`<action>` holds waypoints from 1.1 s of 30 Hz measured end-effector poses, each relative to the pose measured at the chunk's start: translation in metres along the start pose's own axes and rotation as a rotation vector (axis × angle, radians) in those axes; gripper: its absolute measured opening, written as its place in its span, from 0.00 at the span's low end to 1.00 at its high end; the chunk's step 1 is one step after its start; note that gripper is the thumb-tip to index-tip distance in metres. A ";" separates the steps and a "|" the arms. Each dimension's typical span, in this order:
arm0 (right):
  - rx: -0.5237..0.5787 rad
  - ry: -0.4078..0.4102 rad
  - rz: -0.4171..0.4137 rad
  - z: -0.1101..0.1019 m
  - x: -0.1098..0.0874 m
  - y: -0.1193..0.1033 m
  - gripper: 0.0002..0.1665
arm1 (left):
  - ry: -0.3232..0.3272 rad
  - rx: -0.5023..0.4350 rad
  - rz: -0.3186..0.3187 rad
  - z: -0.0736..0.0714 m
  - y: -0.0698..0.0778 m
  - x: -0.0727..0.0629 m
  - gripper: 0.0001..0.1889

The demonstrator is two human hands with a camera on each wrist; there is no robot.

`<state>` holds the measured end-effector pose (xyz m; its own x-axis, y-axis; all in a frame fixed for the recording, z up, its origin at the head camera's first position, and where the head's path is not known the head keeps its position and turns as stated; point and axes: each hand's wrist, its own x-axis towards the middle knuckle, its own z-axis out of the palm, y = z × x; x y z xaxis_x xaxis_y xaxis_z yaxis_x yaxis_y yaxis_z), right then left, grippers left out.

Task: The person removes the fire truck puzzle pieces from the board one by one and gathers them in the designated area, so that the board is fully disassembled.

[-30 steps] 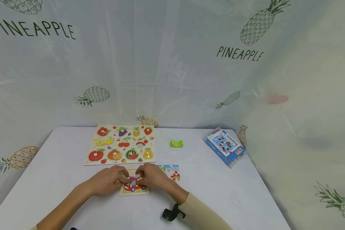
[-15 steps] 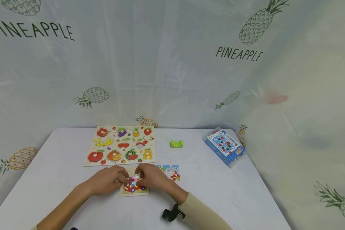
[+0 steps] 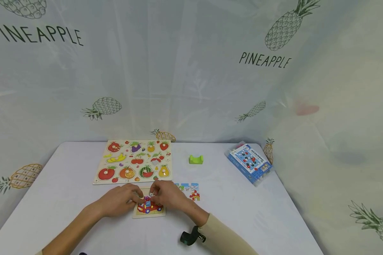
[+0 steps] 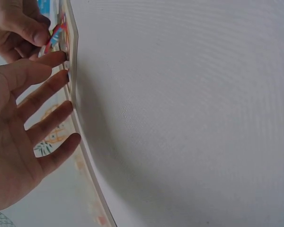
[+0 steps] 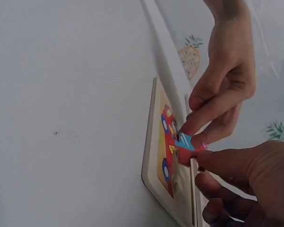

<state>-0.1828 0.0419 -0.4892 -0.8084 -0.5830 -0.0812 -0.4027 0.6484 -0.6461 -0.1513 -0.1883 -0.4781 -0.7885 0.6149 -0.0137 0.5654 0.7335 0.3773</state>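
A small wooden puzzle board (image 3: 149, 215) with a red car picture lies on the white table, between both hands. My right hand (image 3: 169, 194) pinches a red and blue puzzle piece (image 5: 184, 146) between thumb and fingers; in the right wrist view it stands tilted over the car picture. From the left, my left hand (image 3: 119, 201) reaches in with thumb and index finger at the car's left end. Its other fingers (image 4: 49, 125) are spread and nearly straight along the board's edge in the left wrist view. The right hand covers the board's upper right corner.
Behind the hands lies a larger fruit puzzle board (image 3: 127, 163). A picture strip (image 3: 191, 190), partly hidden by the right hand, lies to the right. Farther back are a green notched block (image 3: 196, 160) and a blue box (image 3: 250, 163). A patterned curtain (image 3: 191, 71) hangs behind the table.
Half a second ago the piece stood up with a pale pink side showing above the car; now it is tipped lower and mostly behind the right fingers. The left hand has stayed put.
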 end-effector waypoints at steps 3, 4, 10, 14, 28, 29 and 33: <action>0.052 0.003 -0.001 -0.002 -0.001 0.000 0.07 | 0.001 -0.005 0.000 0.000 0.001 0.000 0.17; 0.066 0.003 -0.003 -0.002 -0.001 0.000 0.06 | 0.000 -0.008 0.000 0.000 0.001 0.000 0.17; 0.070 0.018 -0.018 -0.002 -0.001 0.002 0.05 | -0.002 -0.011 -0.001 -0.001 0.002 0.000 0.17; 0.078 0.031 -0.016 -0.002 0.000 0.003 0.06 | 0.002 -0.011 -0.001 -0.001 0.002 0.000 0.17; 0.155 0.068 0.006 -0.034 -0.009 0.019 0.04 | -0.011 -0.007 -0.003 -0.001 0.002 0.000 0.18; 0.158 0.071 0.016 -0.039 -0.010 0.022 0.04 | -0.009 -0.008 -0.001 -0.001 0.002 0.000 0.18; 0.170 0.070 0.050 -0.057 -0.019 0.033 0.06 | -0.002 -0.004 0.000 0.000 0.000 0.000 0.18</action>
<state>-0.2052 0.1019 -0.4657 -0.8560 -0.5126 -0.0673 -0.2877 0.5805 -0.7617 -0.1515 -0.1881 -0.4782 -0.7883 0.6151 -0.0157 0.5642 0.7327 0.3805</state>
